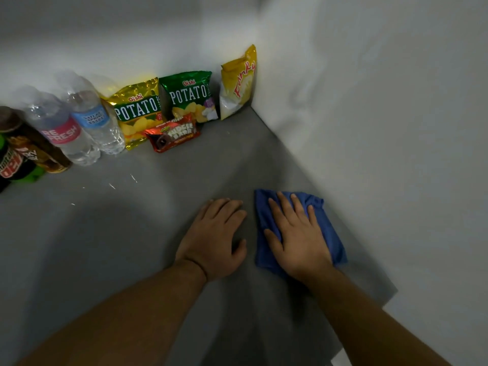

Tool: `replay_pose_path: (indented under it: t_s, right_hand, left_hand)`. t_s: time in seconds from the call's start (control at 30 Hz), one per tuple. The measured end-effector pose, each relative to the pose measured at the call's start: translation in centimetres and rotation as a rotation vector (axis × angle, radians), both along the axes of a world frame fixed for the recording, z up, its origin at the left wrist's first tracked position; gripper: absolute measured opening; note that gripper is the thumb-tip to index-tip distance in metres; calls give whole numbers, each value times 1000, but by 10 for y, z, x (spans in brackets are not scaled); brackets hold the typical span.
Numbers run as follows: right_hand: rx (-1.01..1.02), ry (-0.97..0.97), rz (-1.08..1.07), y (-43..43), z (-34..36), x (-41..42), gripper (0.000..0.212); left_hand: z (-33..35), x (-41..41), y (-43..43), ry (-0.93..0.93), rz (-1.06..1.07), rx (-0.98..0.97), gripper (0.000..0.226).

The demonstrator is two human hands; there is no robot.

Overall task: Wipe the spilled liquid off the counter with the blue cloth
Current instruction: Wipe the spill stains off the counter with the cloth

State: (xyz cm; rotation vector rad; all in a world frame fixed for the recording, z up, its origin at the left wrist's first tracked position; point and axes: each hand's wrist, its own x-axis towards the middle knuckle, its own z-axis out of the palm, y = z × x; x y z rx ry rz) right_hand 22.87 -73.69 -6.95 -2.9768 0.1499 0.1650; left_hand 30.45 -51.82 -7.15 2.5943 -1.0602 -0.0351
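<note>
A right hand (298, 239) presses flat, fingers spread, on the blue cloth (330, 228), which lies on the grey counter (132, 233) just beside the white wall (396, 154). The cloth's long axis runs alongside that wall, pointing away from the person. Farther from the wall, the left hand (216, 239) rests flat, fingers together.

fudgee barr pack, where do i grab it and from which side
Probably pinch the Fudgee Barr pack at its right crimped end, from the front right. The gold Oishi Potato bag crowds its left end and the green Oishi Potato bag stands close behind.
</note>
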Motion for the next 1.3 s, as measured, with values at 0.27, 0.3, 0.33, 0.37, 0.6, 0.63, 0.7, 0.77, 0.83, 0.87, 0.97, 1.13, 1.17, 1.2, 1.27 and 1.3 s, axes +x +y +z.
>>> replay_pose_path:
  t_s: [0.27,0.3,0.33,0.37,0.6,0.63,0.7,0.77,0.83,0.87,0.97,1.13,1.17,1.2,1.27,1.3]
  right_hand:
    - [25,-41,110,-33,1,18,64]
    - [14,-43,64,-29,0,33,65]
    - [6,-36,18,-23,-1,49,66]
    - [-5,-31,-22,-16,-1,62,66]
    - [52,-10,248,-28,4,59,63]
    - [37,-2,289,-38,5,60,62]
    - [20,-17,267,-48,6,72,62]
    - [12,-32,158,-40,4,95,66]
    - [-30,-24,47,-17,2,116,68]
    - [-48,-14,22,-7,1,122,68]
    - [-13,-19,192,2,2,113,66]
    - [94,-39,368,-31,6,117,60]
    - [85,-44,326,-30,6,128,60]
    - [66,-54,270,-27,5,141,61]
    - [23,-75,145,-17,4,169,62]
    - [8,-75,85,-12,4,183,62]
  left_hand:
    - [0,0,0,14,4,-18,58]
    - [0,0,0,20,4,-12,59]
    - [0,0,0,24,3,-6,59]
    - [0,0,0,27,1,-3,60]
    - [-3,1,0,7,5,-21,58]
    - [-3,1,0,2,6,-28,58]
    - [-3,2,-1,-4,5,-37,58]
    - [-2,1,0,-1,6,-37,59]
    - [-1,0,0,7,6,-23,60]
    - [0,-1,-1,11,5,-15,61]
    - [0,0,-2,20,4,-20,63]
    - [-2,0,0,26,18,-41,61]
    - [-2,0,1,28,14,-48,61]
    - [-3,0,1,33,11,-57,61]
    - [-3,0,2,38,8,-69,61]
    - [-3,0,2,38,7,-73,61]
